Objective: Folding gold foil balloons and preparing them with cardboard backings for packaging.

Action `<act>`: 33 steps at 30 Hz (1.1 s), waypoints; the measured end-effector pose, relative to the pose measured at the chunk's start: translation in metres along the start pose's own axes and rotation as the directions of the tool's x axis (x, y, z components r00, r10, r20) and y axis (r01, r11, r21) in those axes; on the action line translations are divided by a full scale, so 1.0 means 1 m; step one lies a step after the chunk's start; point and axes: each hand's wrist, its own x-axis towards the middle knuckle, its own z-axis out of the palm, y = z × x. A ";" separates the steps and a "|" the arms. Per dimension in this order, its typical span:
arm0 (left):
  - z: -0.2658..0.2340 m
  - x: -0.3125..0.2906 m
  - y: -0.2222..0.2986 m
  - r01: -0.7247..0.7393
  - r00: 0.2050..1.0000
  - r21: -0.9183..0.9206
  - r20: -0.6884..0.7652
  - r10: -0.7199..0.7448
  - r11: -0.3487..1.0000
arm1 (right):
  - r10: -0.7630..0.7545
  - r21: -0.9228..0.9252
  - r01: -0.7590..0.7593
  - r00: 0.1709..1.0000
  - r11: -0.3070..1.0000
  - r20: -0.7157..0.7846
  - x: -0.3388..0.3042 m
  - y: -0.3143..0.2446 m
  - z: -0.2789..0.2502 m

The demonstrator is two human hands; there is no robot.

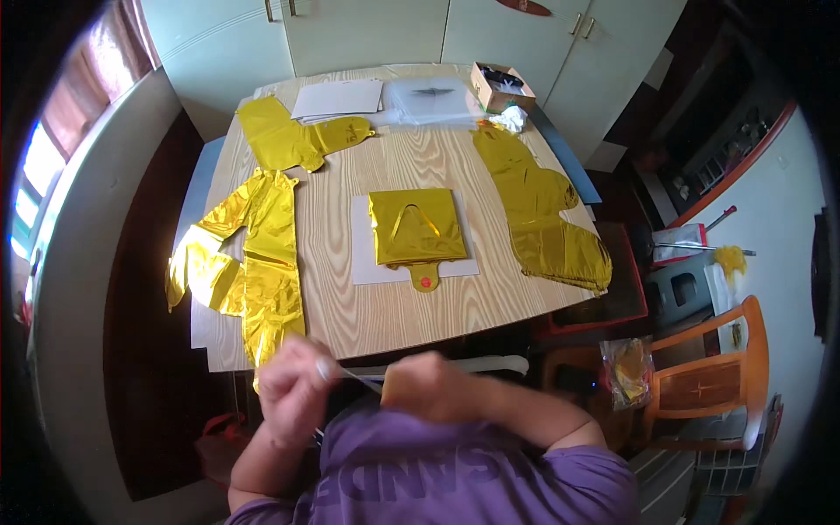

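Close to my body, above the table's near edge, my left hand [296,378] and my right hand [427,385] are both closed. A thin pale strip [360,379] stretches between them; blur hides its kind. In front of them, a folded gold foil balloon [418,229] lies on a white card [363,254], its tab with a red spot pointing toward me. A thin gold ribbon-like loop [409,210] lies on the folded foil. To the left, a flat gold foil balloon [262,236] reaches the near edge, beside my left hand.
Other flat gold foil balloons lie at the far left [293,136] and right [542,210] of the wooden table [341,192]. Behind stand white cards [337,99], clear plastic sleeves [429,101] and a small box [503,86]. A chair [700,354] with a plastic bag [628,372] is at right.
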 end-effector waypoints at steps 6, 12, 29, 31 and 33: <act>0.011 -0.007 -0.010 -0.182 0.840 0.344 0.542 -0.036 0.921 | 0.001 -0.157 -0.029 0.985 0.987 -0.175 0.020 -0.015 -0.032; 0.001 0.009 -0.022 -0.183 0.959 0.665 0.283 -0.017 0.724 | -0.021 -0.019 0.022 0.999 1.000 0.036 -0.001 -0.026 -0.008; 0.003 0.017 -0.022 -0.189 0.965 0.628 0.262 0.023 0.755 | -0.043 -0.001 0.044 0.997 0.999 0.070 -0.003 -0.021 -0.011; 0.013 0.007 -0.023 -0.307 0.844 0.459 0.537 0.015 0.834 | -0.006 -0.100 0.004 1.000 0.995 -0.017 0.005 -0.023 -0.033; 0.020 0.001 -0.006 -0.102 0.897 0.286 0.440 -0.036 0.953 | 0.146 -0.159 -0.168 0.979 0.973 -0.139 0.010 -0.009 -0.037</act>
